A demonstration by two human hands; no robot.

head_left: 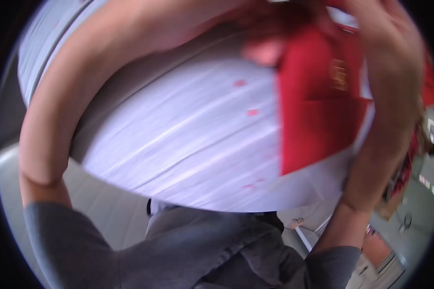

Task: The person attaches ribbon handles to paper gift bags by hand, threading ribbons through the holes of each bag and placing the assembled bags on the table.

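A red paper piece like an envelope (318,130), with gold print and a crosswise edge, lies at the right of the white table (178,144). My left forearm curves in from the left, and my left hand (263,45) is at the red piece's upper left, smeared by motion. My right arm rises along the right side. At the top edge my right hand (383,21) is partly cut off, beside the red piece's upper right, its fingers hidden or blurred. Whether either hand grips the red piece cannot be made out.
Small red scraps (252,112) are scattered on the table. The table's curved front edge (217,210) runs close to my body. A grey floor (106,178) shows at the left. More red material (431,82) and a reddish-brown box-like thing (378,248) are off to the right.
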